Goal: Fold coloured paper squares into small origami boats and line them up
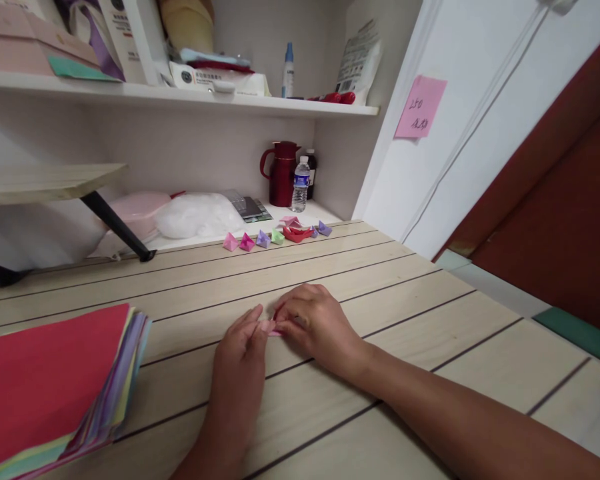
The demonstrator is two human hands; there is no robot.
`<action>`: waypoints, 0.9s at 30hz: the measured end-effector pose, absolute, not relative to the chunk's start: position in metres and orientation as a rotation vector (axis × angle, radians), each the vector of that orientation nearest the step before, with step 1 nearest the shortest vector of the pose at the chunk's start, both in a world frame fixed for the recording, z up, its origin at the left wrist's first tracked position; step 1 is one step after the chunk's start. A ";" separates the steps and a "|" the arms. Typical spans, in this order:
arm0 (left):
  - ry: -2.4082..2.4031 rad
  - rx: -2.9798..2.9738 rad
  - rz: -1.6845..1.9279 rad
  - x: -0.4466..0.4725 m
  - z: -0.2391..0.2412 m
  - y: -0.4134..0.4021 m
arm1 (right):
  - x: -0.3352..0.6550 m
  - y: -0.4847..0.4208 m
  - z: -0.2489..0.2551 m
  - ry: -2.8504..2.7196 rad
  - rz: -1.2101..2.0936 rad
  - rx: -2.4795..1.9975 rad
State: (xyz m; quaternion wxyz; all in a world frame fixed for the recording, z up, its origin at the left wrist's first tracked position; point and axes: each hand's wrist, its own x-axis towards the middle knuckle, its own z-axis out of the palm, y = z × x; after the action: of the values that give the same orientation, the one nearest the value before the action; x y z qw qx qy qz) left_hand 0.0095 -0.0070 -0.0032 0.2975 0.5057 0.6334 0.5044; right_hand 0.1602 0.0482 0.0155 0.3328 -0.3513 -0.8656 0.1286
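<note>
Between my two hands, low over the wooden table [380, 300], is a small piece of pink paper [276, 333], mostly covered by fingers. My left hand [241, 347] pinches its left side with the thumb. From the right, my right hand [313, 323] grips the other side, fingers bent and pressed together. How the paper is folded cannot be made out. Beyond the hands, a row of small folded paper boats stands along the table's back edge, among them a red boat [297, 234], a green one [277, 237] and a magenta one [247, 243].
A thick stack of coloured paper [50, 380], red on top, lies at the left. Behind the table, a dark red jug [282, 175] and a water bottle [301, 185] stand in the shelf unit. A small raised stand [50, 183] rests on the table's back left.
</note>
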 end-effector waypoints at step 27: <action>1.900 1.740 1.336 0.002 -0.012 0.009 | 0.160 0.057 0.014 -2.162 0.570 -0.867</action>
State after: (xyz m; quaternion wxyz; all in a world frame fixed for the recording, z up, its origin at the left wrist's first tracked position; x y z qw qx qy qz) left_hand 0.0019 0.0086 -0.0120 0.1194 0.5952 0.6499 0.4572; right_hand 0.1597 0.0571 0.0141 0.3631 -0.3369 -0.8400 0.2213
